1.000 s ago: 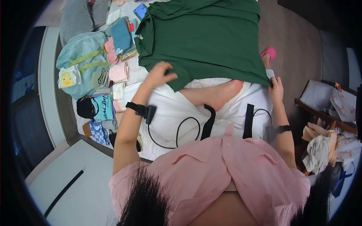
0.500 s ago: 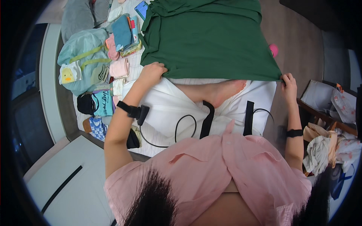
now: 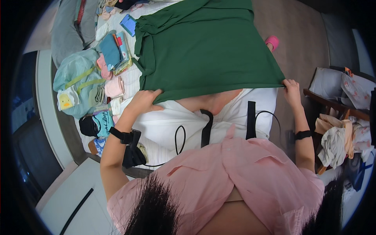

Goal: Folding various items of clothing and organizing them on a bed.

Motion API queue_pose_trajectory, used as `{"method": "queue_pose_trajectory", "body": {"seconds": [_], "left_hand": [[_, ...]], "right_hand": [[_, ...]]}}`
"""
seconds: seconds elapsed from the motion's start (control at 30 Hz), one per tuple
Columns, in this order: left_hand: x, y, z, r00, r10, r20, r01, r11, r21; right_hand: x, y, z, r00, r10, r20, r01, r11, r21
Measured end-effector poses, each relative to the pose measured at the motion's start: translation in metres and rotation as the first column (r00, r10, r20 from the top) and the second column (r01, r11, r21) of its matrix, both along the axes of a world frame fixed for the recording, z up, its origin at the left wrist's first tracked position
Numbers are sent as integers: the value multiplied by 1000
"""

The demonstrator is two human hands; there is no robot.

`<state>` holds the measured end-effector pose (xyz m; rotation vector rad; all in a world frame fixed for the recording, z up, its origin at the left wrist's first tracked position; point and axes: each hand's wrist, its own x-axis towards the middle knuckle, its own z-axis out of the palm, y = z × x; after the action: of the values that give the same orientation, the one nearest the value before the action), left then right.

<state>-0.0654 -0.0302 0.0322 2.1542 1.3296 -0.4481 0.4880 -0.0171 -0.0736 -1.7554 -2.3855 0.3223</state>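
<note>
"What has just changed?"
"A second ago, the left hand [image 3: 145, 102] was loose over the cloth; now its grip pinches the near left corner of the broad, dark green garment of soft fabric [image 3: 203, 58]."

"And the other side?"
"The right hand [image 3: 292, 92] pinches the near right corner, as it did then."

"So what does that mean for the work?"
"Both ends of the near edge are held, so it runs nearly straight where it drooped on the left. I'd judge the near part under control, though creases cross the far part."

"Where is it lying?"
"Over the white striped bed sheet [image 3: 134, 79], beside a folded pink cloth [image 3: 114, 87], its near edge above a bare foot [image 3: 231, 98]."
</note>
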Motion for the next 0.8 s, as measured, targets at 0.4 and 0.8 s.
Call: {"method": "queue_pose_trajectory", "body": {"seconds": [0.4, 0.8], "left_hand": [[-44, 175, -8, 798, 596, 89, -502, 739, -449], [-75, 188, -73, 537, 666, 517, -809, 581, 92]], "right_hand": [[87, 147, -84, 297, -672, -678, -56, 697, -715], [-18, 217, -226, -19, -949, -314, -487, 283, -826]]}}
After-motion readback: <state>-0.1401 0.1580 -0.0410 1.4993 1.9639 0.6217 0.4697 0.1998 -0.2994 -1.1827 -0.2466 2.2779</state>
